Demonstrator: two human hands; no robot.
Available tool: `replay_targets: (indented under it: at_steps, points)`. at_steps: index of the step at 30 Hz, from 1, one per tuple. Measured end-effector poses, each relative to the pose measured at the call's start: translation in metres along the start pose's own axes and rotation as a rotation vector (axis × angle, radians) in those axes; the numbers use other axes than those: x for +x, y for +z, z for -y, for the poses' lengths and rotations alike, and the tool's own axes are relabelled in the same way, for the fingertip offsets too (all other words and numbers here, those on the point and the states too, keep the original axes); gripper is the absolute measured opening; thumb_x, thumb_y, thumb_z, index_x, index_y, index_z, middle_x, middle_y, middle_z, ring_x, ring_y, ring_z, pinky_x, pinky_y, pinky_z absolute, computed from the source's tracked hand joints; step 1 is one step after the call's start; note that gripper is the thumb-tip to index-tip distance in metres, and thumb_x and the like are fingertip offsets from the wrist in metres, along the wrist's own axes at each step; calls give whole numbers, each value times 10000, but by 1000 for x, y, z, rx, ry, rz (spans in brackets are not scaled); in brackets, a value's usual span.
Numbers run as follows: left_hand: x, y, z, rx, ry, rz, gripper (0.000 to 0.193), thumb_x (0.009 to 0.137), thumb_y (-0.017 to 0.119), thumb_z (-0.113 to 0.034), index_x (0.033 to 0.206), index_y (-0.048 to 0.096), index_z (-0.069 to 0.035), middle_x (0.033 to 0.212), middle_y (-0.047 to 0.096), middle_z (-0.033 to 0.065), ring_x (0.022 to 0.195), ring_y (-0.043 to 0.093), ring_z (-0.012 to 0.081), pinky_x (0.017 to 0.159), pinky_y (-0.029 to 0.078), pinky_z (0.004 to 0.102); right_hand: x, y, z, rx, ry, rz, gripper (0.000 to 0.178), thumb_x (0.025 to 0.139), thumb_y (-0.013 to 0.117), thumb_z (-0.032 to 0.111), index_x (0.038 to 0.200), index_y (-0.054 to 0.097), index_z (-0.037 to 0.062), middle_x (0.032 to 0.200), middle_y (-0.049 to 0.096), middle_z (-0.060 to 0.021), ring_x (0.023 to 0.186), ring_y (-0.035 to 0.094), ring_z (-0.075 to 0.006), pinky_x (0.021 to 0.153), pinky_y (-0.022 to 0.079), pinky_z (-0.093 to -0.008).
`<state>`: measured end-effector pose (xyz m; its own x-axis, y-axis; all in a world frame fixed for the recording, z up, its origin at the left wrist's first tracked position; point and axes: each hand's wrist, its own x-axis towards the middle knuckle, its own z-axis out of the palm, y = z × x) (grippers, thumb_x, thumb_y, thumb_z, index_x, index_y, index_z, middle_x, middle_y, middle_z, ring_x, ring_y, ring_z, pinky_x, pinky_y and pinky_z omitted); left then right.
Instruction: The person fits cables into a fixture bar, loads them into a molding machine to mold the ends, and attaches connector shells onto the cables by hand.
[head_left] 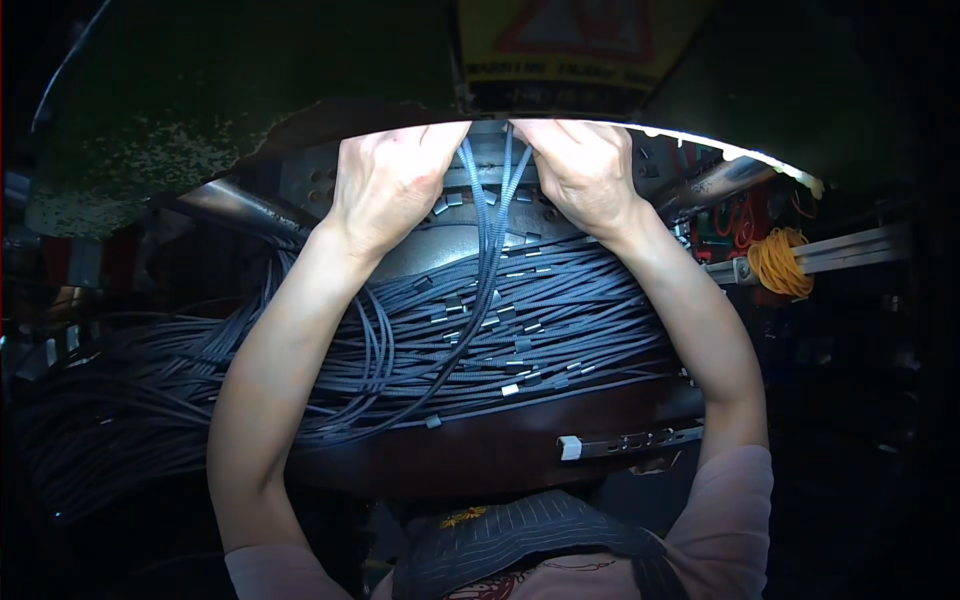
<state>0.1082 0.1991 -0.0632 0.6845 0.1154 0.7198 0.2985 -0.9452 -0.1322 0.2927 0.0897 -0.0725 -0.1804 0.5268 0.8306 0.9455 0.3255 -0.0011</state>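
Observation:
Both hands are raised to the curved lower edge of a dark green machine panel (pixel 180 140), which hides my fingertips. My left hand (pixel 395 180) is closed, with grey ribbed cords (pixel 482 220) running up to its fingers. On the other side of these cords, my right hand (pixel 582 175) is also closed, and a couple of the strands lead into its fingers. Below and between my forearms lies a thick bundle of similar grey cords (pixel 590 310), many with small shiny metal clips (pixel 511 389) on them.
A warning label (pixel 570 50) is on the panel above. Metal bars (pixel 250 208) slant in at both sides. At right, a coil of yellow cord (pixel 780 263) hangs by a pale rail (pixel 850 250). A slotted metal strip (pixel 630 442) lies on the dark red surface (pixel 400 470) near me.

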Motion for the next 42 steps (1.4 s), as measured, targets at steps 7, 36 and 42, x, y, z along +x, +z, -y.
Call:
replay_targets:
  at_steps: [7, 36, 42]
  points:
    - [-3, -19, -29, 19, -33, 153, 464, 806, 677, -141, 1248, 611, -16, 1185, 634, 135, 1129, 582, 270, 942, 488, 403, -1, -6, 21, -61, 88, 185, 402, 797, 608, 14, 1197, 647, 16, 1248, 628, -116, 1206, 552, -270, 1063, 405, -422]
    - [-18, -75, -2, -23, -175, 330, 531, 869, 660, -122, 1365, 496, -24, 1365, 521, 210, 1290, 484, 360, 1066, 401, 453, -8, -77, 41, -22, 89, 181, 443, 866, 641, 44, 1304, 582, 22, 1297, 585, -181, 1225, 537, -355, 1071, 400, -432]
    - [-123, -229, -126, -736, -633, 329, 474, 936, 615, -174, 1361, 511, 8, 1331, 577, 212, 1322, 491, 363, 1111, 376, 482, -196, -244, 99, -241, 752, 53, 289, 957, 474, -76, 1183, 636, 3, 1168, 641, -152, 1044, 653, -264, 930, 526, -360]
